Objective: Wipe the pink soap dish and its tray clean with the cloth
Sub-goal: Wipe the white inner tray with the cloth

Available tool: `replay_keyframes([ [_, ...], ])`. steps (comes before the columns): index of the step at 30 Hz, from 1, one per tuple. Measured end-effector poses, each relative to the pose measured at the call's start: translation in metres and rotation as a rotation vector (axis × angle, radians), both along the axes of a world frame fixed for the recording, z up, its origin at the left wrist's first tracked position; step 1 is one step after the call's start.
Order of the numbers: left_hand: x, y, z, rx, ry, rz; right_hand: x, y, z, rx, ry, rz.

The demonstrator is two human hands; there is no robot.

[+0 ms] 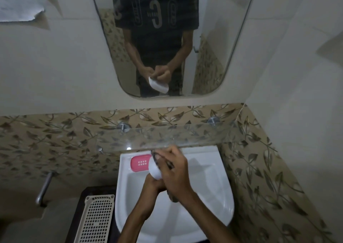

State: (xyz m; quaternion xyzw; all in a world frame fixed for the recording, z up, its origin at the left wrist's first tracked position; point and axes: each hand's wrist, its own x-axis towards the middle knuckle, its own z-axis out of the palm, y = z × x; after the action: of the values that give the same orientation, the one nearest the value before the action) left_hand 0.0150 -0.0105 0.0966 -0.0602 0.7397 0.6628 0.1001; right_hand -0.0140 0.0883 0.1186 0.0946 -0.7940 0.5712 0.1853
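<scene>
A pink soap dish (pixel 139 162) with a grid of small white holes lies on the back left ledge of the white sink (pixel 213 192). My left hand (pixel 152 186) holds a white oval tray (pixel 155 170) tilted on edge over the basin. My right hand (pixel 171 170) presses a dark cloth (pixel 155 154) against the upper part of the tray. Most of the cloth is hidden under my fingers; a dark end shows below my wrist.
A glass shelf (pixel 167 136) on two metal pegs juts out just above the sink's back edge. A mirror (pixel 167 38) hangs above it. A cream perforated basket (pixel 96 220) stands left of the sink, a metal tap (pixel 44 187) further left.
</scene>
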Motion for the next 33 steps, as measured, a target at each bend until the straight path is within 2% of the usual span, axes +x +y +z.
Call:
replay_keyframes([
  [2, 0.000, -0.002, 0.003, 0.012, 0.005, -0.014, -0.022, 0.011, -0.002, -0.052, -0.189, -0.112],
  [4, 0.001, -0.002, -0.001, 0.009, -0.023, -0.028, -0.032, 0.018, -0.008, -0.014, -0.301, -0.164],
  [6, 0.002, 0.001, 0.001, -0.010, -0.064, -0.006, -0.027, 0.014, -0.012, -0.036, -0.279, -0.179],
  [8, -0.003, 0.005, 0.000, -0.127, -0.051, 0.002, -0.013, 0.003, -0.012, -0.075, -0.214, -0.148],
  [10, -0.008, 0.012, 0.001, -0.146, -0.068, -0.002, -0.004, -0.004, -0.015, -0.031, -0.116, -0.096],
  [12, -0.012, 0.013, 0.003, -0.172, -0.190, -0.060, -0.005, 0.001, -0.024, -0.005, -0.073, -0.092],
  [13, -0.010, 0.010, -0.003, -0.107, -0.260, -0.027, -0.010, 0.008, -0.031, -0.013, -0.108, -0.114],
  [16, 0.006, 0.002, -0.009, 0.195, -0.238, 0.220, -0.020, 0.036, -0.060, -0.018, -0.316, -0.249],
  [18, 0.012, -0.002, -0.014, 0.416, -0.248, 0.335, -0.021, 0.057, -0.080, -0.122, -0.453, -0.311],
  [21, 0.015, -0.006, -0.019, 0.631, -0.268, 0.459, -0.018, 0.085, -0.100, -0.291, -0.585, -0.373],
  [25, 0.021, -0.010, -0.029, 0.780, -0.329, 0.602, -0.021, 0.112, -0.108, -0.477, -0.627, -0.494],
  [33, 0.024, -0.010, -0.050, 0.848, -0.429, 0.685, -0.077, 0.139, -0.097, -0.925, -0.652, -0.552],
])
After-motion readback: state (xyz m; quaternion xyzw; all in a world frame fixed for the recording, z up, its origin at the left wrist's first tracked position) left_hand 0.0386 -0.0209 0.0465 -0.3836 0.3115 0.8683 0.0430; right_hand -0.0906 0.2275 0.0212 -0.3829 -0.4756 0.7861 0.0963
